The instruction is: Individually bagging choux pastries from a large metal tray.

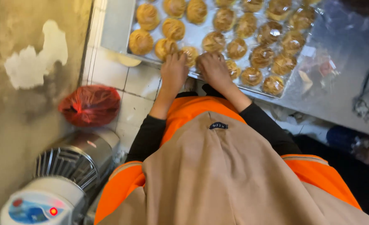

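A metal tray (118,25) holds several round golden pastries (174,28); those toward the right (276,62) are wrapped in clear plastic. My left hand (174,73) and my right hand (212,68) rest side by side at the tray's near edge. Their fingers close around one pastry (190,54) at the front row. Black sleeves cover both forearms, and an orange and tan garment fills the lower view.
A red plastic bag (90,105) lies on the white tiled ledge to the left. A steel mixer (63,175) with a white control head stands at lower left. Clear wrappers (317,71) lie on the metal table to the right. Another person's arm (359,146) shows at right.
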